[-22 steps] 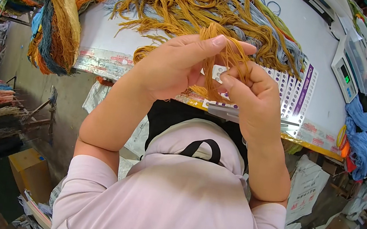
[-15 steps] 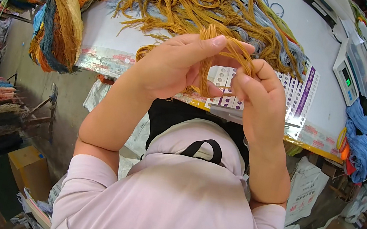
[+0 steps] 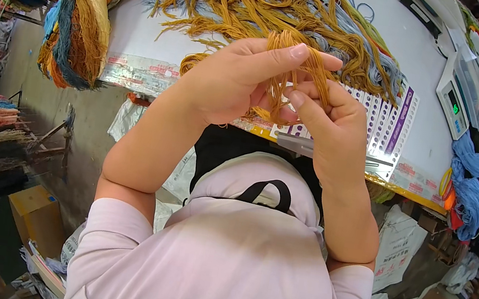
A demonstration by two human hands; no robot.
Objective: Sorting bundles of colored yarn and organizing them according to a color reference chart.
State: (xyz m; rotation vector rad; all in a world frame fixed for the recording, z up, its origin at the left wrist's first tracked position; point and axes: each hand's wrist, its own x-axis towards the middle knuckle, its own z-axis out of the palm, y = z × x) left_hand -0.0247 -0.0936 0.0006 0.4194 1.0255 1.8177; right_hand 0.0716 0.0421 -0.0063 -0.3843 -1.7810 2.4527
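A small bundle of golden-brown yarn (image 3: 275, 88) hangs over the fingers of my left hand (image 3: 235, 77), with the thumb lying across it. My right hand (image 3: 338, 116) pinches strands of the same bundle with thumb and fingers, close to the left fingertips. Both hands are held above the table's near edge. Just beyond them a large heap of golden-brown yarn (image 3: 236, 6) lies mixed with light blue-grey yarn (image 3: 382, 62). White cards with rows of round holes and a purple strip (image 3: 399, 127) lie partly under my right hand.
A digital scale (image 3: 454, 104) stands on the white table (image 3: 129, 40) at the right. Orange, blue and tan skeins (image 3: 78, 26) hang over its left side; blue yarn (image 3: 469, 177) hangs at the right. A grey metal piece (image 3: 296, 143) juts out at the near edge.
My right hand has moved left, closer to the left hand, and its fingers now pinch nearer the middle of the bundle. My left hand has shifted slightly right.
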